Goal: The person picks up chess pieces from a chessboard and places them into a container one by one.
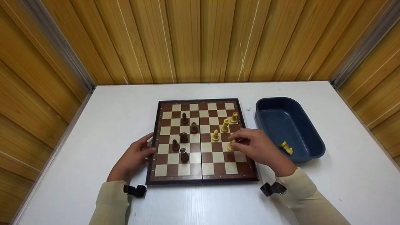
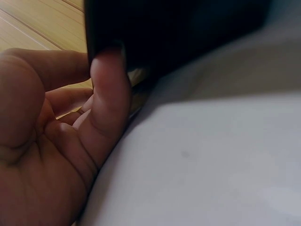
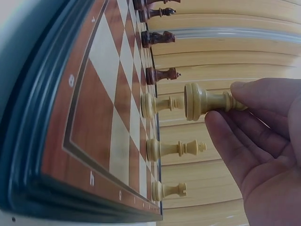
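Note:
A folding chessboard lies on the white table. At its left edge my left hand grips the dark rim between thumb and finger. My right hand reaches over the board's right half. Between its thumb and fingertips it pinches a cream chess piece, base toward the board; the fingers hide its top. The base looks raised off the squares. Nearby stand a cream king, a cream rook and another cream piece. Several dark chess pieces stand on the left half.
Right of the board sits a deep blue plastic tub, with a cream knight lying on its side in it. Wood-patterned panels close off the back and sides of the white table.

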Demonstrator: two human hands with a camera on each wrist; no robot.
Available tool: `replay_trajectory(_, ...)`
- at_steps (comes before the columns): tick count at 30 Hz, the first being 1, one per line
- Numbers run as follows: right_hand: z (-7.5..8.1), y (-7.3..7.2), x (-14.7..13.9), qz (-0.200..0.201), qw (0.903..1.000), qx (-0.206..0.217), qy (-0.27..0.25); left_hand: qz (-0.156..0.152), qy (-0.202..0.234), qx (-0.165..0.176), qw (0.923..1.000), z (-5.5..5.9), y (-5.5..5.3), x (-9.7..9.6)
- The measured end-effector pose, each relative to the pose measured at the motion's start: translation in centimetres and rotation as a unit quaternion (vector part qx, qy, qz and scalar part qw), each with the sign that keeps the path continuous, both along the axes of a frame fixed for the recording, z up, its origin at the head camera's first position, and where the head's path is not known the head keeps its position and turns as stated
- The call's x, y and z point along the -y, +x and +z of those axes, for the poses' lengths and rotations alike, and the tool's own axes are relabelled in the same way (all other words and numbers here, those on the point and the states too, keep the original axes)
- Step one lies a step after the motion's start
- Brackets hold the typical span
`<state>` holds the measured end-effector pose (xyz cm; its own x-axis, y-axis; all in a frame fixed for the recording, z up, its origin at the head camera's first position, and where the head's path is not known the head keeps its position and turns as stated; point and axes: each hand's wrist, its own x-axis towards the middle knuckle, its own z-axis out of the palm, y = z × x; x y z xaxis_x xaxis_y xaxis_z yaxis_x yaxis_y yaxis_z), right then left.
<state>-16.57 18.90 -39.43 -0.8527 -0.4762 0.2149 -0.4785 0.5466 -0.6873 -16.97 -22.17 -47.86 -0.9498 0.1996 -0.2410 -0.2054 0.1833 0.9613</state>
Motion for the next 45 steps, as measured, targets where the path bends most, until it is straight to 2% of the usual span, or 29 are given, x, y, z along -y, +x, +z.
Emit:
replay_trajectory(12,0.6,-0.4,-1.4,-0.039,0.9989,-0.022,0.012,-0.005,0.003,-0.005,1.0,0.0,0.0,0.1)
replay_trajectory(17,0.9,-0.5,-2.1,-0.046,0.9985,-0.026,0.01,-0.003,-0.011,-0.01,0.9999,0.1,0.0,0.0)
replay_trajectory(23,1.2,-0.7,-3.1,-0.054,0.997,-0.046,0.031,-0.012,-0.013,-0.013,0.9998,0.0,-0.1,0.1)
replay_trajectory(31,1.4,-0.9,-4.1,-0.072,0.9949,-0.068,0.019,-0.022,-0.02,-0.016,0.9994,-0.1,-0.2,0.4)
replay_trajectory(45,1.8,-1.1,-5.9,-0.1,0.9927,-0.046,0.049,-0.021,-0.028,-0.024,0.9991,0.2,-0.1,0.2)
